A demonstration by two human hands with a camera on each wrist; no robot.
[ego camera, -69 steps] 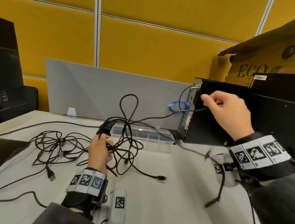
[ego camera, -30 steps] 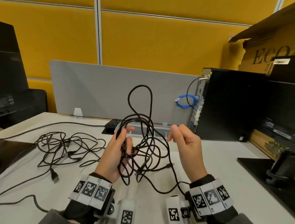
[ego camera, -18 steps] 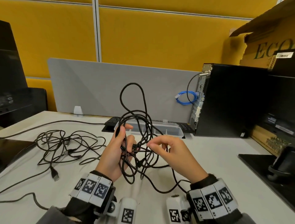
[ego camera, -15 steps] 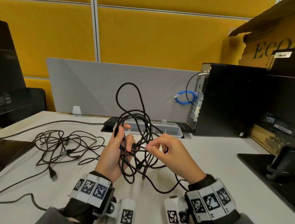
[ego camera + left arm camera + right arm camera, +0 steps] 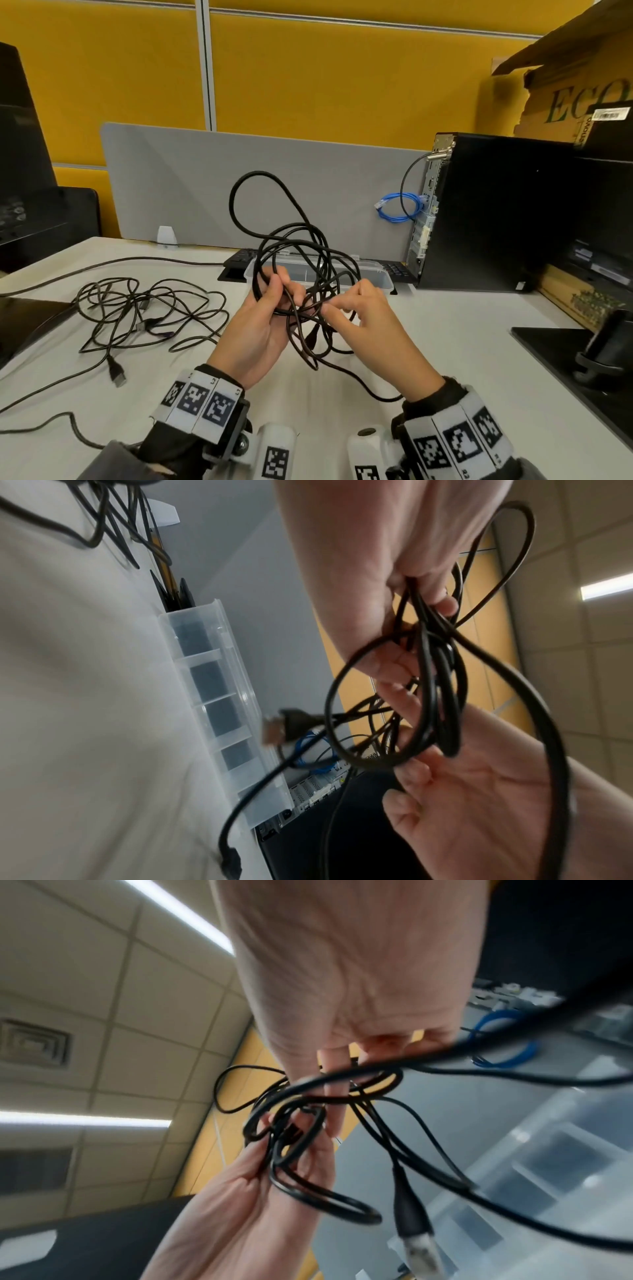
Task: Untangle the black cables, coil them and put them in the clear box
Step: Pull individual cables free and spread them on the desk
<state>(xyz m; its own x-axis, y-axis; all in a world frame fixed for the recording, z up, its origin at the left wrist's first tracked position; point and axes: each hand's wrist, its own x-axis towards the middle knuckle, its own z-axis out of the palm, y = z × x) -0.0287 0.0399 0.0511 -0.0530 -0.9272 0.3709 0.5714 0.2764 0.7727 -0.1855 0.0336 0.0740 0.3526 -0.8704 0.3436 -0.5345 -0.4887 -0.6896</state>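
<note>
A tangled bundle of black cable [image 5: 301,267] hangs in the air above the desk, one tall loop standing up from it. My left hand [image 5: 263,322] grips several strands [image 5: 428,669] between thumb and curled fingers. My right hand [image 5: 359,318] pinches a strand of the same bundle at its middle [image 5: 342,1085]. A plug end [image 5: 277,727] dangles below the bundle [image 5: 411,1229]. A second heap of black cables [image 5: 144,315] lies loose on the desk to the left. The clear box [image 5: 376,270] with dividers [image 5: 219,691] sits just behind the hands, open.
A black computer tower [image 5: 496,212] stands at the right with a blue cable [image 5: 397,209] at its back. A grey divider panel [image 5: 239,185] runs behind the box. A black monitor stand [image 5: 589,353] sits at the right, a dark flat object [image 5: 20,318] at the left edge.
My right hand came back from far right, where it was pulling a strand out, to the bundle and now pinches a strand at its centre. The left hand keeps its grip.
</note>
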